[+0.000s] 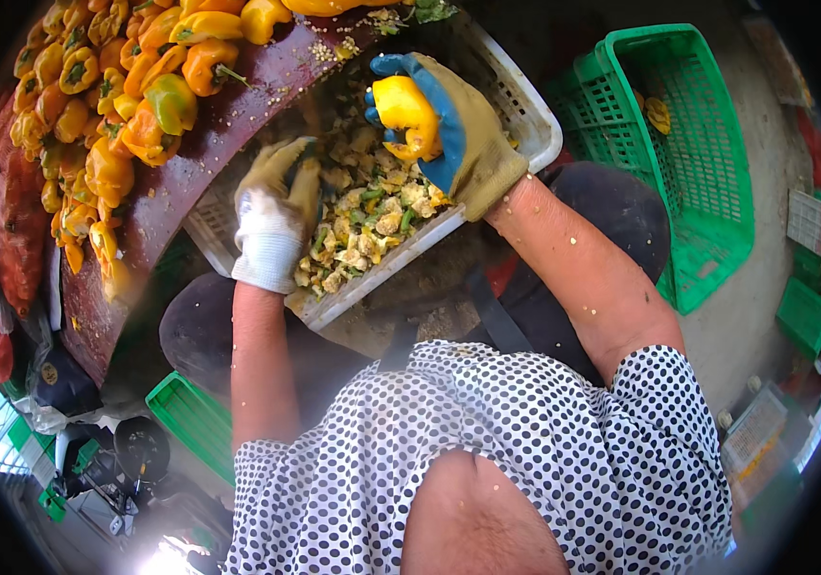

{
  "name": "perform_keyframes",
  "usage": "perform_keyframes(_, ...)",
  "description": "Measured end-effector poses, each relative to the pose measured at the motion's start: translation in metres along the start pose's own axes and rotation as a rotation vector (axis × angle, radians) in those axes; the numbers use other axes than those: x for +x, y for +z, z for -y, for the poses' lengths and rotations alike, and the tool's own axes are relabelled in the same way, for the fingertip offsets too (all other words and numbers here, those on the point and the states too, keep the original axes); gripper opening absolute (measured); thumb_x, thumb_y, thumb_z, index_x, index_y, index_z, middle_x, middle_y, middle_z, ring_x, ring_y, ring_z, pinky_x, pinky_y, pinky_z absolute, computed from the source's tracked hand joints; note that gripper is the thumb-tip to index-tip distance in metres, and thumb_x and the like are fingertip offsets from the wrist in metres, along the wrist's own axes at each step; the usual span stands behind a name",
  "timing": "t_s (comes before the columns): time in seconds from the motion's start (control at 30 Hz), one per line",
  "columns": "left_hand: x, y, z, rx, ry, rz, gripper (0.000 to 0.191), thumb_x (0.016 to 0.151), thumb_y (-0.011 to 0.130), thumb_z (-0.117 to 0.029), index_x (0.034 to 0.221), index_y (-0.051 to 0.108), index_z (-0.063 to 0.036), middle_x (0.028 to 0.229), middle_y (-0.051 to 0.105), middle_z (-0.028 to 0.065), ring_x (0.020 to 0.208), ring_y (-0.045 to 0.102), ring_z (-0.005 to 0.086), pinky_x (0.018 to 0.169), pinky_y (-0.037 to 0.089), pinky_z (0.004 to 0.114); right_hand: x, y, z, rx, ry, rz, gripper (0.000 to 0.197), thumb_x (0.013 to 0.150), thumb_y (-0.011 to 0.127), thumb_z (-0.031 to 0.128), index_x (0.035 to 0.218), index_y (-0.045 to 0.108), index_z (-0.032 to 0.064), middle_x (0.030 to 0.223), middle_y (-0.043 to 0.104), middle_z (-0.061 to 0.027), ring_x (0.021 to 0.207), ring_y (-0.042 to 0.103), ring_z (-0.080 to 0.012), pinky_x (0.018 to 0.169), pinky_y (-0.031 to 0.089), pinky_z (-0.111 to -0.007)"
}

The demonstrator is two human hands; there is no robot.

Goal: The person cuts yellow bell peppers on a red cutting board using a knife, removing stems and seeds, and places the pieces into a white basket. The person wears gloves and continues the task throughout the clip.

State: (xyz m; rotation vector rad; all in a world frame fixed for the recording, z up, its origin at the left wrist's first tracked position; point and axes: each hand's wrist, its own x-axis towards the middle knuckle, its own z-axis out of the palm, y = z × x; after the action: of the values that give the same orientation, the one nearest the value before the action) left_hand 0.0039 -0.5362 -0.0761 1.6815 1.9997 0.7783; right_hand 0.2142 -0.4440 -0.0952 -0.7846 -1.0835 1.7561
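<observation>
My right hand (464, 129), in a tan and blue work glove, grips a yellow bell pepper (405, 115) whose opened end shows. It is over the right part of a white plastic crate (381, 277) on my lap. Seed cores, stems and pepper scraps (374, 219) lie in the crate. My left hand (277, 201), in a white-cuffed tan glove, is over the crate's left side, fingers pointing away from me; its fingertips are partly hidden, and whether it holds anything cannot be seen.
Many orange and yellow peppers (108, 172) are heaped on a dark red table (187, 165) with scattered seeds, at the upper left. Red mesh sacks (15, 208) stand beyond it. A green plastic crate (712, 215) with a yellow pepper piece stands at right; another green crate (191, 424) is lower left.
</observation>
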Motion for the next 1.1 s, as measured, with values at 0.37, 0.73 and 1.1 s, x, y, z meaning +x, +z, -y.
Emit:
perform_keyframes(0.37, 0.009, 0.011, -0.066, -0.616, -0.216, 0.036, 0.036, 0.093, 0.066, -0.008, 0.127, 0.062, 0.0009, 0.109, 0.069, 0.0059, 0.096, 0.065, 0.0122, 0.086, 0.052, 0.025, 0.004, 0.010, 0.003, 0.140, -0.027, -0.115, 0.024, 0.100, 0.057, 0.017, 0.115, 0.069, 0.0032, 0.106, 0.071, -0.0054, 0.093, 0.068, -0.0148, 0.085, 0.056, -0.028)
perform_keyframes(0.73, 0.001, 0.032, -0.084, -0.696, -0.227, -0.006, 0.022, 0.084, 0.072, -0.002, 0.106, 0.069, 0.0017, 0.095, 0.071, 0.0093, 0.087, 0.065, 0.0143, 0.083, 0.053, 0.030, -0.002, 0.010, 0.012, 0.317, -0.021, -0.046, 0.025, 0.105, 0.049, 0.017, 0.120, 0.064, 0.0034, 0.110, 0.070, -0.0043, 0.102, 0.065, -0.0129, 0.093, 0.053, -0.027)
perform_keyframes(1.1, -0.006, 0.045, -0.067, -0.065, 0.537, -0.168, 0.029, 0.073, 0.073, -0.001, 0.101, 0.068, -0.0097, 0.104, 0.069, 0.0107, 0.099, 0.065, 0.0324, 0.104, 0.041, 0.052, -0.012, 0.001, 0.003, 0.719, 0.449, 0.064, 0.052, 0.105, 0.044, 0.046, 0.138, 0.055, 0.0071, 0.133, 0.061, -0.0139, 0.119, 0.061, -0.0255, 0.106, 0.047, -0.041)
